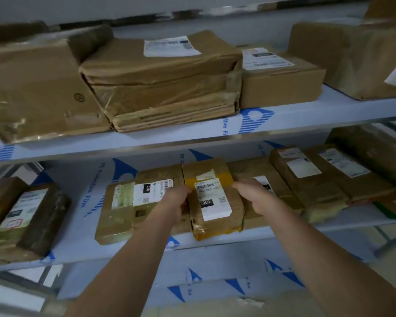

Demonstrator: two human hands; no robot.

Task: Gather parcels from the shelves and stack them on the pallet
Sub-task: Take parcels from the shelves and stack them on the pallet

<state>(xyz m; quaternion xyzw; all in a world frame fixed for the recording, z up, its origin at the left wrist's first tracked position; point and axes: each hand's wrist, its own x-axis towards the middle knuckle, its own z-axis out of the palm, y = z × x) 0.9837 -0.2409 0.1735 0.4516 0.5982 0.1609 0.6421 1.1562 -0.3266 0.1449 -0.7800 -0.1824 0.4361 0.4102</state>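
At the front edge of the middle shelf: a small brown cardboard parcel sealed with yellow tape and bearing a white label marked 060 [212,197] lay among other parcels, overhanging the shelf's front edge slightly.
Left hand: the left hand [174,205] was pressed to the parcel's left side, fingers curled against it, holding the parcel.
Right hand: the right hand [253,197] was set against the parcel's right side, thumb on top near the label; it appeared to be clasping the same parcel, though the fingers were hidden behind it.
Neighbours: a flat brown parcel with a white label marked 010 [138,202] sat just beside it on the left; another brown taped parcel [268,177] touched it on the right.
Middle shelf: the white shelf board covered in blue-printed protective film [76,197] held more taped parcels toward both ends.
Upper shelf: several larger brown cartons, among them a creased film-wrapped carton [162,85], stood in a row.
Pallet: not in view, so what was stacked could not be told.
Progress: judged early or mid-way; many parcels were on the shelves, and this one was gripped but not yet lifted clear.
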